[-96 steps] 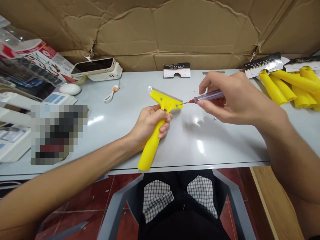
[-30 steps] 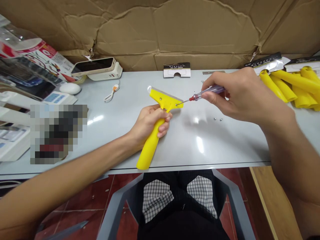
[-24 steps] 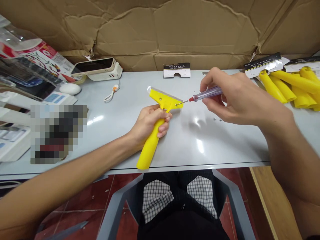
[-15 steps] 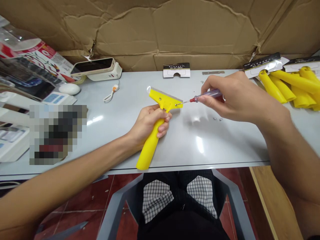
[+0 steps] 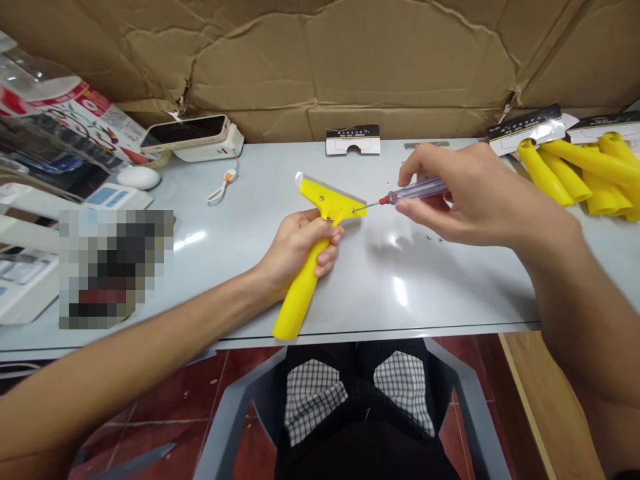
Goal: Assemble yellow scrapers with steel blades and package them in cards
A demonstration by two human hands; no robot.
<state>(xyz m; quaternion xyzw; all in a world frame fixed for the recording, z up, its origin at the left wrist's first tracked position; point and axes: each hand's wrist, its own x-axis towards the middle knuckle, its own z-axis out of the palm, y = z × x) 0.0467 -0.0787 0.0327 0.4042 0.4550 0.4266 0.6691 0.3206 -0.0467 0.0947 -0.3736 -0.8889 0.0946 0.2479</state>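
Observation:
My left hand (image 5: 313, 243) is wrapped round the neck of a yellow scraper (image 5: 296, 300), whose wide head points away from me and carries a metal blade edge. Two small screws show on the head. In my right hand (image 5: 460, 190) is a screwdriver (image 5: 413, 191) with a clear purplish handle and a red collar. Its thin tip meets the screw (image 5: 353, 211) at the right side of the head. On the table below my right hand lie a couple of tiny screws (image 5: 429, 238).
Yellow handles (image 5: 565, 177) are heaped at the right with printed cards (image 5: 525, 131). Another card (image 5: 353, 141) and a flat metal strip (image 5: 425, 145) lie at the back. On the left are a phone (image 5: 187, 133), a short cable (image 5: 223, 187) and a white mouse (image 5: 139, 178). Cardboard (image 5: 250, 67) walls the rear.
The fingers of my right hand have shifted slightly on the screwdriver handle, and more of it shows. The scraper has barely moved; the tip stays at the same screw.

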